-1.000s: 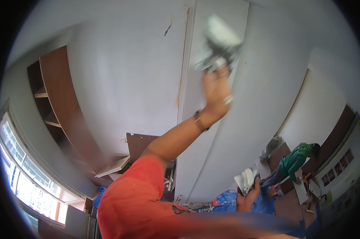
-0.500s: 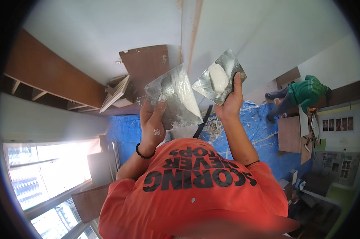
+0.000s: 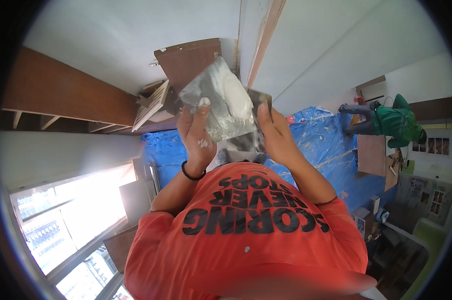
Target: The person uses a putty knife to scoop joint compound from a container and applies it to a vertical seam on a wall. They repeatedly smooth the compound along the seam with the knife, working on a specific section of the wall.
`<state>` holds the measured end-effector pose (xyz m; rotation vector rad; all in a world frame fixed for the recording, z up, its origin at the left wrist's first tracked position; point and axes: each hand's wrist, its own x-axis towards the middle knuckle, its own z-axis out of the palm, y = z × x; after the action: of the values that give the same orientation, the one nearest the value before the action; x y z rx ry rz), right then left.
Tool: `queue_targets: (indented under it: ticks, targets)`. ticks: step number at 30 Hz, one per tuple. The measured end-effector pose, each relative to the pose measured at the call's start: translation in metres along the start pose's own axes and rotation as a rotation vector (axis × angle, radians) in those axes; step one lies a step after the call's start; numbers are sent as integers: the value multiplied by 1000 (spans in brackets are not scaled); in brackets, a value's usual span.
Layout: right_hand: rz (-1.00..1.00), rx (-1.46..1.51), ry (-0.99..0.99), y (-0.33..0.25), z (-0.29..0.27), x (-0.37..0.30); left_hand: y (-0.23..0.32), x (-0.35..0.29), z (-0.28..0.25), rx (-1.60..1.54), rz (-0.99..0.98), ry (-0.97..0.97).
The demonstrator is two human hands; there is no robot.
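My left hand [image 3: 196, 137] grips a flat, squarish metal putty scraper [image 3: 201, 85], its thumb on the upper face. A thick band of white putty [image 3: 234, 95] lies along the side of that face toward my right hand. My right hand [image 3: 277, 135] is closed on a second, darker metal putty scraper [image 3: 260, 96], thumb on its face. The two scrapers meet or overlap in front of my chest, and the lower part of the right one is smeared by motion. White residue marks my left thumb and wrist.
Blue plastic sheeting [image 3: 321, 145], stained white, covers the floor. A brown board [image 3: 191, 62] leans at the wall ahead, near slatted wood pieces [image 3: 153, 105]. At right, a person in green [image 3: 396, 122] bends beside wooden panels [image 3: 372, 155]. A bright window [image 3: 71, 215] is at left.
The right scraper has come down and left against the left one and is now more edge-on. The putty once on it no longer shows; the left scraper's putty band looks thicker. My view has shifted.
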<state>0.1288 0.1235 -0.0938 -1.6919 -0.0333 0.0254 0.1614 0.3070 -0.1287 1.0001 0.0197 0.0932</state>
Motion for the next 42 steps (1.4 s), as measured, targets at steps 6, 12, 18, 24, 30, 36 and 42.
queue_targets:
  ticks: [6, 12, 18, 24, 30, 36, 42]
  targets:
    - [249, 1129, 218, -3, 16, -2, 27, 11, -20, 420, 692, -591]
    - [332, 1493, 64, 13, 28, 1, 47, 12, -9, 708, 846, -1047]
    - [272, 1389, 135, 28, 11, -5, 55, 60, -71, 1386, 919, -1046]
    - [153, 1114, 351, 10, 9, 7, 77, 43, -55, 988, 633, -670]
    - [115, 990, 401, 4, 15, 12, 111, 46, 3, 1374, 1174, -944]
    - [77, 890, 457, 1, 18, 12, 95, 51, 15, 1445, 1157, -1136]
    - [16, 829, 607, -1, -4, 22, 80, 70, 4, 1319, 1035, -1089]
